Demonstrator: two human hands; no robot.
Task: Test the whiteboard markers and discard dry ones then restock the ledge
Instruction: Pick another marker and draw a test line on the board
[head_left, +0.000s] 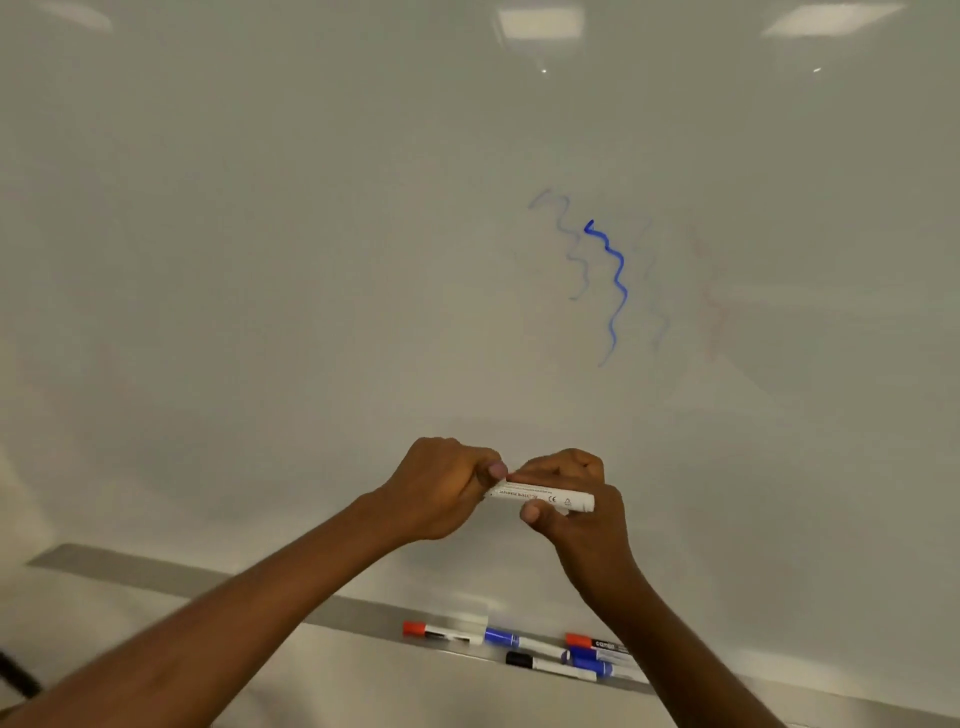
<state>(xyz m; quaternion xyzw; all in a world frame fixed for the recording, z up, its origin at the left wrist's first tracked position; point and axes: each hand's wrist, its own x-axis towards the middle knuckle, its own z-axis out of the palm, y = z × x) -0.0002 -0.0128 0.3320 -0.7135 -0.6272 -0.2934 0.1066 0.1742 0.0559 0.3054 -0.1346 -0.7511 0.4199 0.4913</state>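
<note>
Low in the middle of the frame, the right hand (582, 512) grips a white marker (543, 496) by its barrel while the left hand (441, 488) pinches its left end. Above them the whiteboard (260, 260) bears a bold blue squiggle (613, 280) among fainter ones. Below, the ledge (363, 616) holds red-, blue- and black-capped markers (524, 649).

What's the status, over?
Left hand, right hand both gripping white cylindrical marker. Bold blue squiggle on whiteboard. Capped markers lie on grey metal ledge, nothing obstructing.

Dim even light, ceiling lamp glare on whiteboard (260, 260) top, soft focus, curved edges
</note>
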